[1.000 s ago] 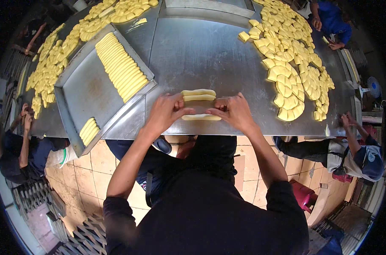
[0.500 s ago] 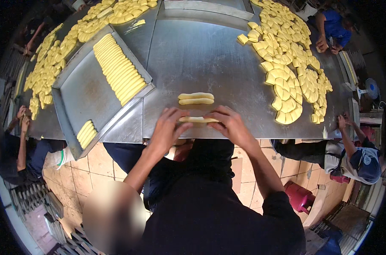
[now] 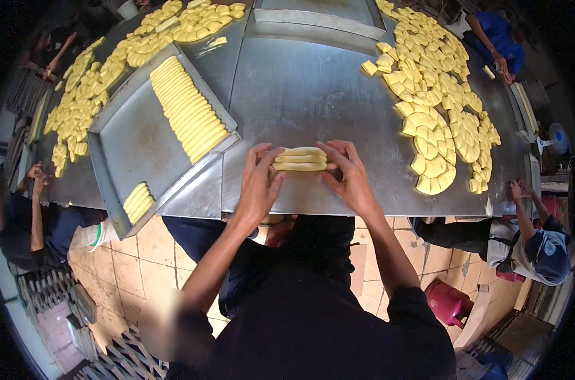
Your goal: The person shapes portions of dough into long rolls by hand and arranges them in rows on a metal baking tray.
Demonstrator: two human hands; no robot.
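Observation:
Three yellow dough rolls (image 3: 300,159) lie side by side on the metal table (image 3: 300,82), close to its near edge. My left hand (image 3: 259,180) has its fingers curled against their left ends, with the thumb lower down and nearer to me. At the right ends my right hand (image 3: 347,174) grips in the same way, so the rolls sit between both hands. To the left stands a metal tray (image 3: 120,126) holding a long row of dough rolls (image 3: 187,111) along its right side and a short row (image 3: 138,202) at its near corner.
Cut dough pieces (image 3: 430,114) spread over the table's right side, and more dough pieces (image 3: 78,117) cover the far left. Another tray (image 3: 316,19) stands at the far edge. Co-workers' hands are at the table's left and right sides. A red gas cylinder (image 3: 448,302) is on the floor.
Both hands have moved away from me, bringing the single roll up against the other two. All three now lie together, with my fingers at their ends.

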